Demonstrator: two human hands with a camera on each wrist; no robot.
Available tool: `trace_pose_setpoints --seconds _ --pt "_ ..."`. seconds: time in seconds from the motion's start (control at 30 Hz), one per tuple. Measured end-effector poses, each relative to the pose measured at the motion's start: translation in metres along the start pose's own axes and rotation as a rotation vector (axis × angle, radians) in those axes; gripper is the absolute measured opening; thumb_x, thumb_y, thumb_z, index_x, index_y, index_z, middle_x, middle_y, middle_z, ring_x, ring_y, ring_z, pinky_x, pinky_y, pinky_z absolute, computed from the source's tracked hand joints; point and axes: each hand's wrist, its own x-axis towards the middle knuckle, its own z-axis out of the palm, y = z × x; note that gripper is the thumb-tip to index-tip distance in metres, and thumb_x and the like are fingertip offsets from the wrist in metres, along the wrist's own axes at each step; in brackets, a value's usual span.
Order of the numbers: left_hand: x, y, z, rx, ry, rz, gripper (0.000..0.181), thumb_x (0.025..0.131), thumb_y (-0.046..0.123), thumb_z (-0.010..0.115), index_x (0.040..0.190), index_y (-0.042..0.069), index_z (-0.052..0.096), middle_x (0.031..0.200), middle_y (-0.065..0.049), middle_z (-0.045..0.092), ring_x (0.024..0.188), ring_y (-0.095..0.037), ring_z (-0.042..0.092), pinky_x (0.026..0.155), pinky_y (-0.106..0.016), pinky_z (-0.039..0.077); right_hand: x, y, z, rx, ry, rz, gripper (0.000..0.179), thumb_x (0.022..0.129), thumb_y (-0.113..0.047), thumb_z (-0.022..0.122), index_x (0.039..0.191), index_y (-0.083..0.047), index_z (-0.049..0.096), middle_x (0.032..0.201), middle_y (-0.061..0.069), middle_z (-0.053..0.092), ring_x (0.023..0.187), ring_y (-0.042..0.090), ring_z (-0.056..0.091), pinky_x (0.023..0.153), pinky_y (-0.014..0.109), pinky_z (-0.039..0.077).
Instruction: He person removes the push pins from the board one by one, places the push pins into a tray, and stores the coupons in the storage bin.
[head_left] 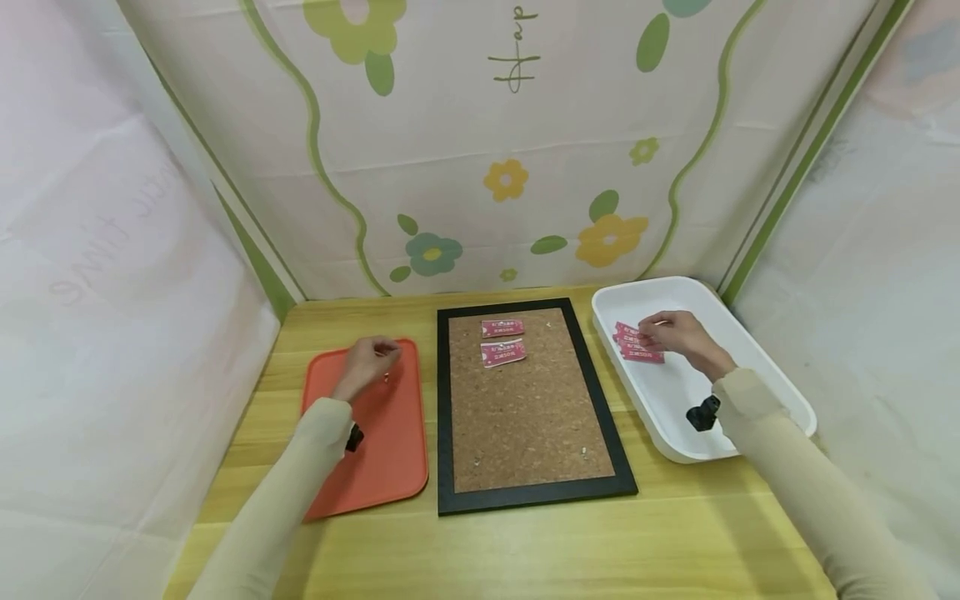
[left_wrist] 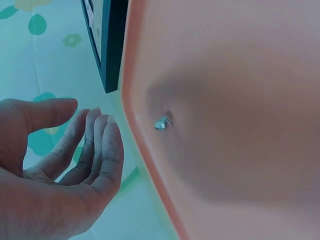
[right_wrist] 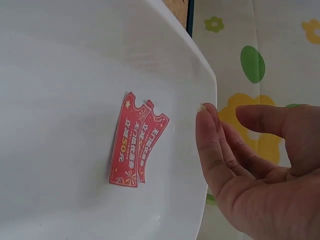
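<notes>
My left hand [head_left: 367,364] is over the red tray [head_left: 390,467], fingers loosely bent and thumb apart, holding nothing. A small shiny pushpin [left_wrist: 161,123] lies on that tray near its rim, beyond the fingertips. On the right, my right hand [head_left: 678,333] hovers at the white plastic bin [head_left: 765,379]. Its fingers are gently curved, with a gap to the thumb and nothing between them. Two pink paper coupons [right_wrist: 129,145] overlap on the bin's floor, close to the right fingertips but apart from them in the right wrist view.
Between tray and bin lies a black-framed corkboard [head_left: 517,425]. An upper coupon [head_left: 502,328] and a lower coupon [head_left: 503,352] are on its top part. Small pins [head_left: 584,452] sit near its corners. Printed fabric [head_left: 450,125] walls the wooden table [head_left: 525,550] at back and sides.
</notes>
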Motion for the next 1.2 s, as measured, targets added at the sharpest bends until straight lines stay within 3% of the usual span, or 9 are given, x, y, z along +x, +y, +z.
trace_pose_setpoints --seconds 0.13,0.3,0.6,0.83,0.93,1.07,1.2 --pt "0.004 0.01 0.005 -0.012 -0.013 -0.001 0.033 0.107 0.022 0.059 0.129 -0.001 0.068 0.124 -0.024 0.068 0.108 -0.042 0.068 0.077 -0.049 0.062 0.002 -0.008 0.009 0.041 -0.016 -0.033 0.044 0.109 -0.015 0.054 0.135 0.02 0.053 0.105 0.015 0.077 0.083 0.004 0.074 0.08 0.023 0.062" --pt "0.008 0.023 0.015 0.017 0.001 -0.022 0.031 0.106 0.024 0.06 0.129 0.004 0.07 0.124 -0.018 0.07 0.11 -0.035 0.067 0.08 -0.042 0.06 0.007 -0.018 0.023 0.113 -0.051 -0.055 0.042 0.108 -0.011 0.053 0.134 0.022 0.052 0.105 0.017 0.077 0.082 0.004 0.074 0.075 0.021 0.062" --pt "0.015 0.038 0.032 -0.009 -0.018 0.049 0.03 0.105 0.019 0.061 0.127 0.0 0.07 0.12 -0.019 0.073 0.108 -0.034 0.068 0.082 -0.039 0.06 0.019 -0.03 0.059 0.164 -0.07 -0.031 0.043 0.106 -0.009 0.055 0.136 0.022 0.051 0.107 0.026 0.076 0.079 0.008 0.075 0.082 0.03 0.064" --pt "0.019 0.053 0.05 -0.056 -0.043 0.037 0.028 0.104 0.017 0.062 0.126 0.001 0.071 0.121 -0.019 0.072 0.106 -0.033 0.071 0.085 -0.044 0.061 0.024 -0.035 0.085 0.167 -0.107 -0.051 0.038 0.107 -0.007 0.052 0.133 0.02 0.054 0.117 0.035 0.07 0.088 0.019 0.077 0.092 0.042 0.063" --pt "0.023 0.058 0.061 -0.056 -0.046 0.03 0.029 0.104 0.017 0.061 0.126 0.001 0.071 0.12 -0.018 0.071 0.1 -0.03 0.071 0.081 -0.042 0.061 0.025 -0.037 0.096 0.142 -0.118 -0.03 0.039 0.108 -0.009 0.051 0.136 0.018 0.054 0.122 0.035 0.069 0.094 0.025 0.077 0.097 0.047 0.061" --pt "0.025 0.067 0.073 -0.001 -0.042 0.048 0.029 0.105 0.018 0.061 0.125 0.002 0.072 0.119 -0.016 0.073 0.101 -0.029 0.071 0.078 -0.037 0.059 0.027 -0.039 0.107 0.142 -0.13 -0.033 0.039 0.108 -0.009 0.051 0.136 0.018 0.055 0.122 0.036 0.069 0.096 0.029 0.078 0.093 0.045 0.062" --pt "0.028 0.075 0.084 0.006 -0.048 0.068 0.027 0.104 0.016 0.061 0.123 0.0 0.073 0.121 -0.019 0.073 0.109 -0.033 0.07 0.086 -0.042 0.06 0.034 -0.036 0.115 0.217 -0.161 -0.093 0.035 0.105 -0.008 0.056 0.127 0.02 0.059 0.108 0.031 0.074 0.085 0.024 0.079 0.081 0.038 0.065"
